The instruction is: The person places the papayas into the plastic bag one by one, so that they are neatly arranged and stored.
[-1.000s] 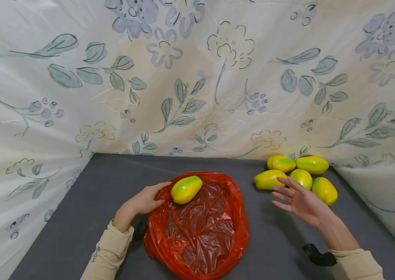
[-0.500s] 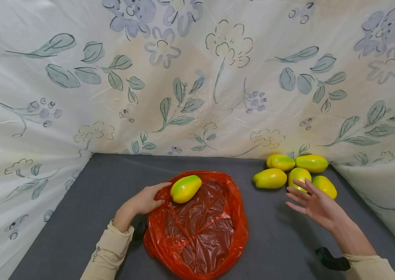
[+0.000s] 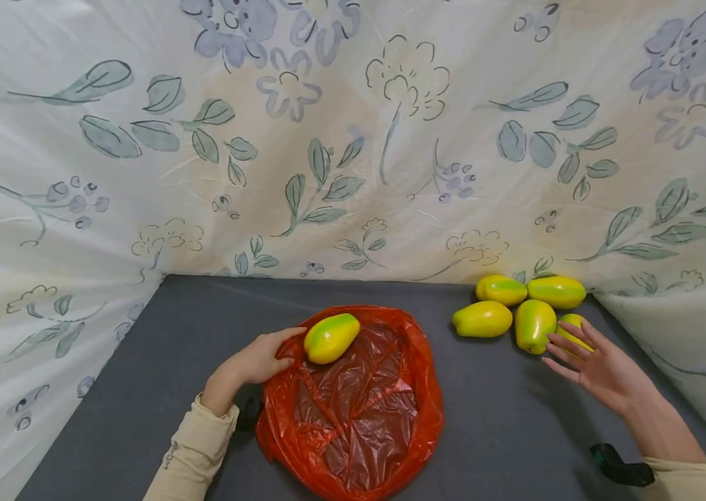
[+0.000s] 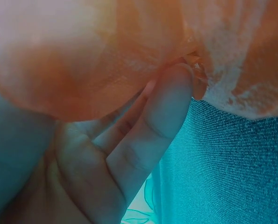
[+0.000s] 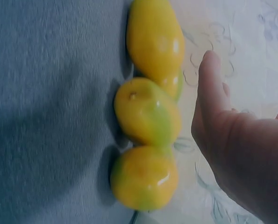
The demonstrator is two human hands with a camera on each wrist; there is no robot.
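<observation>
A red plastic bag (image 3: pixel 384 417) lies with its mouth spread wide in the middle of the dark cloth. My left hand (image 3: pixel 259 358) grips its back-left rim; in the left wrist view the thumb (image 4: pixel 153 126) pinches the thin plastic against the fingers. A yellow-green papaya (image 3: pixel 332 339) sits just inside that rim, close to the fingertips. My right hand (image 3: pixel 609 372) hovers, fingers spread and palm facing left, holding nothing. It partly hides the nearest papaya (image 3: pixel 573 327) of a group at the back right. In the right wrist view, a papaya (image 5: pixel 146 177) lies beside the hand, apart from it.
Other papayas stand close together at the back right, among them a left one (image 3: pixel 482 319) and a middle one (image 3: pixel 535 326). A dark grey cloth (image 3: pixel 202 313) covers the table. Flowered fabric (image 3: pixel 327 174) rises behind and on both sides.
My right hand has drawn away to the right and slightly toward me, uncovering the middle papaya. My left hand, the bag and the papaya in it have stayed in place.
</observation>
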